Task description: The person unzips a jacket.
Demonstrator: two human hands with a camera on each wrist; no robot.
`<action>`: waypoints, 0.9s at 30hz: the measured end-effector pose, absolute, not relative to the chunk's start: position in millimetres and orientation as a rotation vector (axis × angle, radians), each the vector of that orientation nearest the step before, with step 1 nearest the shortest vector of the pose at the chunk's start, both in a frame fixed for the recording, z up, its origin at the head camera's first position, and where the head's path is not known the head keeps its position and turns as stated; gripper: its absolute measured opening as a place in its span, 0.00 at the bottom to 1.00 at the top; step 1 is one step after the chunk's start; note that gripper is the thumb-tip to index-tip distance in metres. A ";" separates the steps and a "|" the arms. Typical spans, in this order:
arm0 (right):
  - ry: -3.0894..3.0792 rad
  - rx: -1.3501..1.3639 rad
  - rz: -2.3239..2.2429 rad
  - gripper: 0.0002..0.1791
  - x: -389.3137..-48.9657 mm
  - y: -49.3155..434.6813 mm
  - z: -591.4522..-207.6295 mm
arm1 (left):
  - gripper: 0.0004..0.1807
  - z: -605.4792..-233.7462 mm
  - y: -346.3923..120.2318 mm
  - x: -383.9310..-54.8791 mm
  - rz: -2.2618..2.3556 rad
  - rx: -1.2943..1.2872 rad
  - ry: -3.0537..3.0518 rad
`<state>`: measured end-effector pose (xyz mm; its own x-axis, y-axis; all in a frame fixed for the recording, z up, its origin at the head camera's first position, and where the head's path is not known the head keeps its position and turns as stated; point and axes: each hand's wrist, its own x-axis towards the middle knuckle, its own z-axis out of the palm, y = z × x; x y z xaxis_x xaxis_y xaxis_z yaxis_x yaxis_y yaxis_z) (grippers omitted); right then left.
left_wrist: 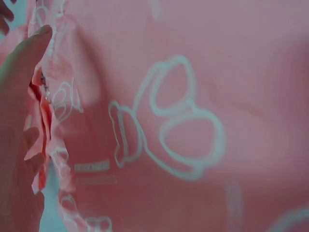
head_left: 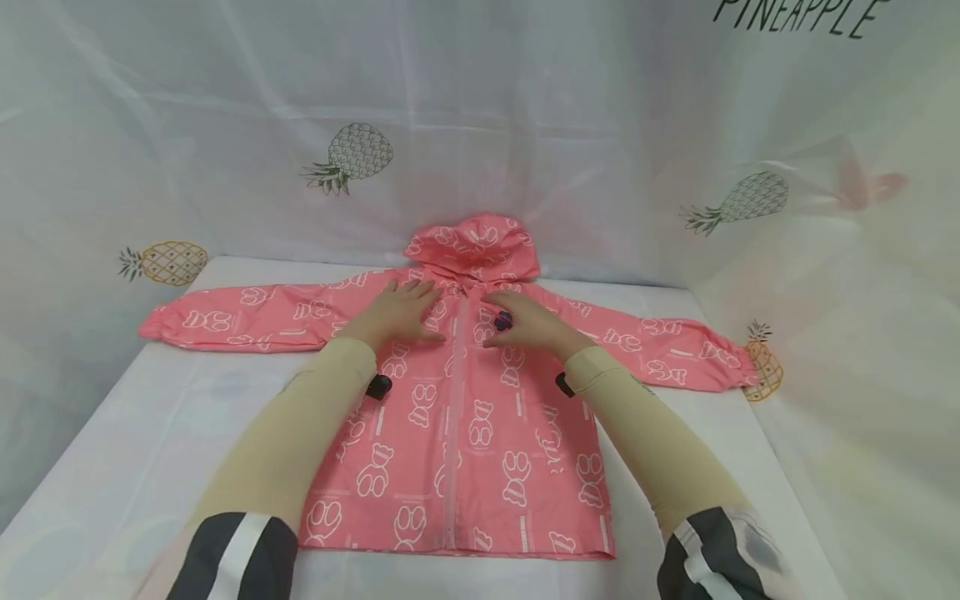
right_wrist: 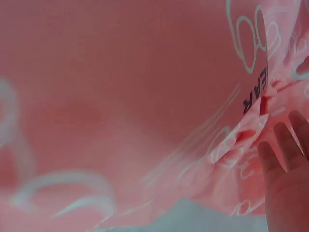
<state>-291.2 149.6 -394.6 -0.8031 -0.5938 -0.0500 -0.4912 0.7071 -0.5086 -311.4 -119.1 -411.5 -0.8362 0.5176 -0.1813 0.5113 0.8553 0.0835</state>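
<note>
A pink hooded zip jacket [head_left: 480, 492] with white bear-like outlines lies flat, its hood [head_left: 472, 246] at the far end and both sleeves spread sideways. My left hand [head_left: 401, 315] rests on the upper chest left of the zip, fingers extended. Opposite it, right of the zip, my right hand [head_left: 528, 323] touches the fabric with fingers straight. In the left wrist view the thumb and part of the left hand [left_wrist: 19, 116] show beside the jacket front [left_wrist: 183, 121]. Spread fingers of the right hand [right_wrist: 289, 169] appear in the right wrist view near dark lettering [right_wrist: 256, 92].
A white-covered table [head_left: 225, 408] bears the jacket. White curtains [head_left: 525, 100] printed with pineapples hang behind and at both sides. The left sleeve [head_left: 240, 319] and right sleeve [head_left: 660, 350] reach toward the table's side edges.
</note>
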 end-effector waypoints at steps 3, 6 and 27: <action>2.706 -0.892 -0.681 0.44 -302.7 138.6 -396.2 | 0.52 -415.0 -112.2 -320.4 0.051 0.776 2.828; 2.691 -0.898 -0.697 0.44 -311.7 127.9 -398.0 | 0.50 -417.9 -107.3 -328.8 0.081 0.777 2.827; 2.701 -0.908 -0.649 0.35 -344.9 91.4 -420.2 | 0.44 -433.4 -105.3 -350.4 0.208 0.718 2.733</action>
<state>-344.9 91.4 -420.2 -0.7854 -0.6156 -0.0649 -0.5189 0.7119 -0.4732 -350.4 -105.3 -433.4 -0.8276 0.4994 -0.2564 0.4548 0.8642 0.2152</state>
